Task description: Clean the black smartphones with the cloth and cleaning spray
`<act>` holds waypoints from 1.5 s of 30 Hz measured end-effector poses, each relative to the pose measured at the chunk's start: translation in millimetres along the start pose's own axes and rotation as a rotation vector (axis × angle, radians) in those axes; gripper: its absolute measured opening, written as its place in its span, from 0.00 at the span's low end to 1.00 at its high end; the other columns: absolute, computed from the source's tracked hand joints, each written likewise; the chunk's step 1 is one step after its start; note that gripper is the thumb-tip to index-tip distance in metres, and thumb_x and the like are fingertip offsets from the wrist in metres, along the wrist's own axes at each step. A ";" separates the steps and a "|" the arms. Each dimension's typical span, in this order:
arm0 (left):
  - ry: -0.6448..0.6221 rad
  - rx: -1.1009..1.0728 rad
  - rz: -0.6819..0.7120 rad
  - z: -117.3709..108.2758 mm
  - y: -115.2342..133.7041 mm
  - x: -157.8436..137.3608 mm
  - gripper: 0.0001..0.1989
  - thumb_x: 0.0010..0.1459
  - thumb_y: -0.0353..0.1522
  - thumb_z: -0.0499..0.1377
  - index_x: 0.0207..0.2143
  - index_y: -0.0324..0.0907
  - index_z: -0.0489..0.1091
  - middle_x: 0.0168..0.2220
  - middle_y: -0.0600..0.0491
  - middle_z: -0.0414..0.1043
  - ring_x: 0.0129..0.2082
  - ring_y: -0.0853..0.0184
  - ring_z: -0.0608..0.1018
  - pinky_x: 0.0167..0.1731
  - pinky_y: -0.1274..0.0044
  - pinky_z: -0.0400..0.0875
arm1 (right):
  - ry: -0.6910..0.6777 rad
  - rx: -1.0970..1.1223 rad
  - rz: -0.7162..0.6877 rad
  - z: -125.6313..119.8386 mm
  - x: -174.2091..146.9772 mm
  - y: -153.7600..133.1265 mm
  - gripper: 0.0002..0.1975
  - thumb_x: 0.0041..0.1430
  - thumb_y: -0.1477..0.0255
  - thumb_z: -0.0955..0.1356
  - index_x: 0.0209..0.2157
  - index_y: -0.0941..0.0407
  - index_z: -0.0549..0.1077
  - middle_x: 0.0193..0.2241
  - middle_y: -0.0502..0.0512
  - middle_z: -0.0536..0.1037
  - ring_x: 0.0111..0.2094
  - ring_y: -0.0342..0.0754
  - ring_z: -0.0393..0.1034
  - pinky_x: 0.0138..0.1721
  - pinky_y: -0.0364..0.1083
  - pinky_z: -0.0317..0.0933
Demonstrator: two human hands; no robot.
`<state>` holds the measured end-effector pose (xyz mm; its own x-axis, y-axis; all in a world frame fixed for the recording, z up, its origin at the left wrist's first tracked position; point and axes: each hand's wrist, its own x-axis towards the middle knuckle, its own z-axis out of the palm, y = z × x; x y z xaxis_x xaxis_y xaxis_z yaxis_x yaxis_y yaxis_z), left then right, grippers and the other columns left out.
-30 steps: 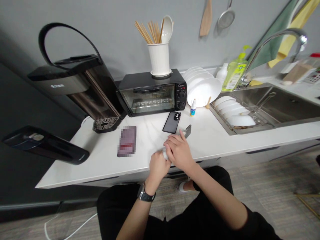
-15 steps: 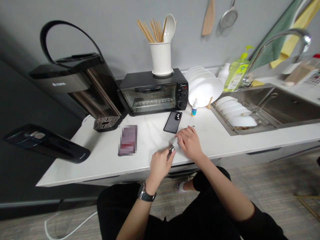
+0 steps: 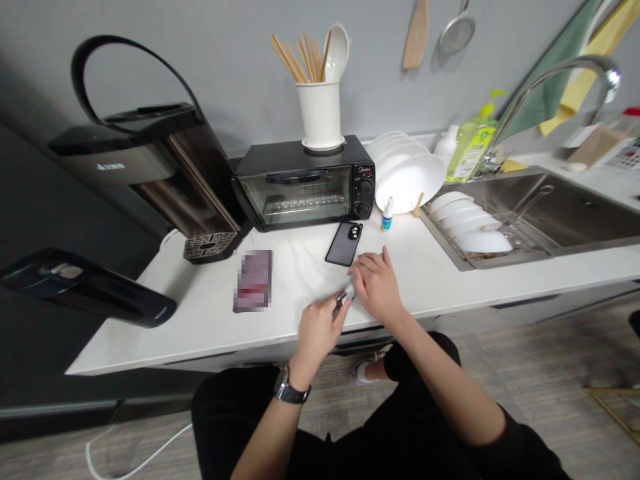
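Dark-and-silver implement (image 3: 343, 300) held between two hands at the counter's near edge

The left grip (image 3: 319, 328) is closed around the dark end of the implement, thumb along its side, just over the near edge of the white counter (image 3: 210, 327). A wristwatch (image 3: 291, 390) with a dark strap sits on the left wrist. The right grip (image 3: 377, 283) lies over the far end of the implement, fingers bent and one fingertip pointing away from the body. Its palm faces down and covers whatever is beneath, so I cannot tell whether it is clenched on the implement or only resting against it.

Near the right fingers, on the counter, lies a dark smartphone (image 3: 344, 243) with its camera lenses facing up. A small bottle (image 3: 387, 215) with a white cap and a blue-and-yellow label stands beyond it to the right, in front of a row of white plates (image 3: 410, 180). Well to the left of the hands is a flat purplish item (image 3: 254, 280), blurred into blocks.

Behind the phone stands a black toaster oven (image 3: 300, 197), door shut, with a white utensil holder (image 3: 320, 113) on top containing chopsticks (image 3: 290, 61) and a white ladle (image 3: 337, 53). A dark drinks dispenser (image 3: 145, 180) stands left of the oven. At the right, white bowls (image 3: 467, 223) sit in a rack at the near-left corner of the steel sink (image 3: 590, 213).
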<state>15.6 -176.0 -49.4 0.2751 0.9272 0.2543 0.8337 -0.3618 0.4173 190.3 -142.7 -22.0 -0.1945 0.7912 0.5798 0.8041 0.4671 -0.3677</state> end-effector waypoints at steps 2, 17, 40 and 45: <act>-0.021 -0.007 -0.001 0.8 -2.7 0.3 0.10 0.67 0.32 0.57 0.34 0.41 0.77 0.28 0.48 0.81 0.29 0.61 0.82 0.30 0.75 0.66 | -0.033 0.036 -0.069 5.8 -6.1 -23.4 0.15 0.73 0.73 0.61 0.37 0.53 0.78 0.38 0.55 0.81 0.50 0.54 0.70 0.72 0.64 0.40; -0.039 0.013 0.012 0.0 -3.4 0.2 0.10 0.66 0.32 0.57 0.33 0.41 0.76 0.29 0.47 0.81 0.29 0.61 0.81 0.30 0.75 0.65 | -0.095 -0.045 -0.180 5.1 -4.7 -16.7 0.15 0.74 0.69 0.60 0.35 0.54 0.75 0.34 0.56 0.78 0.40 0.53 0.66 0.47 0.55 0.55; 0.019 0.019 0.007 1.0 -0.6 0.6 0.18 0.72 0.40 0.55 0.32 0.41 0.75 0.27 0.50 0.80 0.26 0.65 0.80 0.28 0.76 0.62 | -0.243 -0.117 -0.149 -8.8 34.0 20.8 0.16 0.70 0.74 0.61 0.45 0.56 0.81 0.41 0.58 0.85 0.44 0.54 0.77 0.60 0.56 0.59; -0.095 0.168 -0.002 2.6 -4.7 2.7 0.06 0.62 0.29 0.60 0.36 0.37 0.78 0.28 0.45 0.81 0.29 0.57 0.82 0.29 0.73 0.66 | -0.259 -0.091 -0.290 3.9 17.9 -31.2 0.17 0.73 0.71 0.61 0.34 0.56 0.79 0.33 0.55 0.83 0.38 0.51 0.75 0.54 0.53 0.60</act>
<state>13.7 -171.6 -52.9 0.3107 0.9357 0.1668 0.9002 -0.3461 0.2643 159.5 -141.6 -3.0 -0.5465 0.7105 0.4433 0.7395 0.6579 -0.1428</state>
